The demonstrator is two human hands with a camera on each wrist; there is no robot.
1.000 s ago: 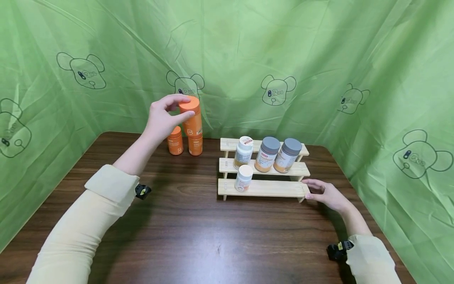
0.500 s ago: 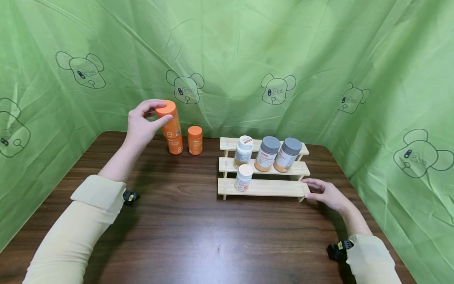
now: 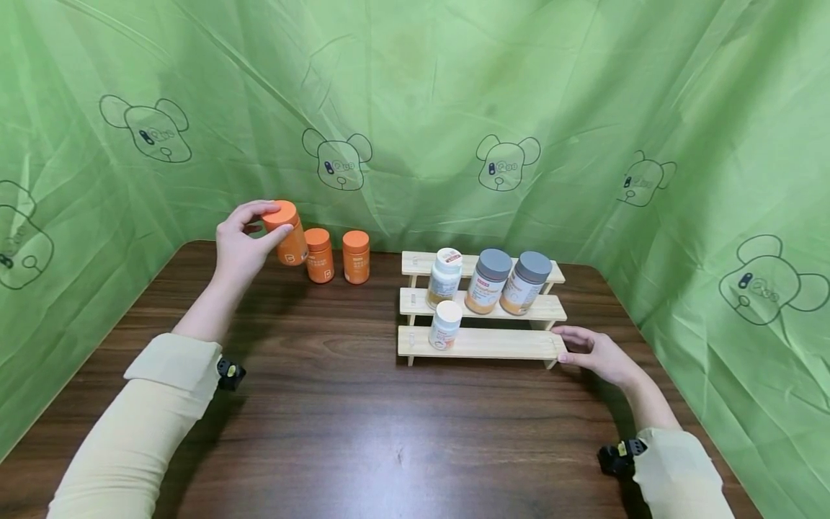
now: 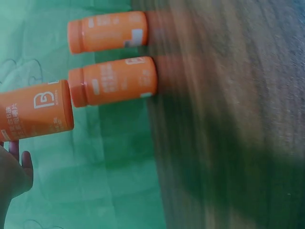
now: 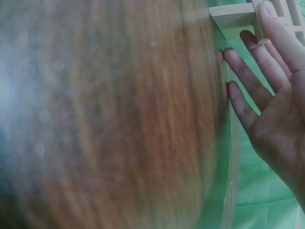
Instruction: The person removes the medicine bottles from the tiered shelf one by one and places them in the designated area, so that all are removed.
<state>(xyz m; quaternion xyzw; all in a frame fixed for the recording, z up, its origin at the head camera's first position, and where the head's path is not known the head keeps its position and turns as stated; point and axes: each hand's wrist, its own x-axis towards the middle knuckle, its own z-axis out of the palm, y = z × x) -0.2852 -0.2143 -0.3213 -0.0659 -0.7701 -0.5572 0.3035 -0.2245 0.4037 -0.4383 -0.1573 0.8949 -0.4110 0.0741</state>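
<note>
My left hand (image 3: 240,245) holds an orange pill bottle (image 3: 292,249) by its cap, between thumb and fingers. The bottle hangs slightly tilted above the table at the back left. Just to its right, two similar orange bottles stand upright, a nearer one (image 3: 320,259) and a farther one (image 3: 357,261). In the left wrist view the held bottle (image 4: 38,109) overlaps the cap of its neighbour (image 4: 114,81). At the right end of a three-tier wooden display rack (image 3: 499,344), my right hand (image 3: 603,358) pinches the lowest shelf, its other fingers (image 5: 248,78) spread loosely.
A small white bottle (image 3: 445,328) stands on the lowest shelf. On the middle shelf are a white bottle (image 3: 444,277) and two grey-capped jars, one (image 3: 488,285) left of the other (image 3: 522,288). Green cloth (image 3: 428,86) surrounds the dark wooden table (image 3: 363,432).
My left hand has carried the orange bottle leftward and down, from over the farther standing bottle, past the nearer one, to its left side. My right hand has stayed at the rack.
</note>
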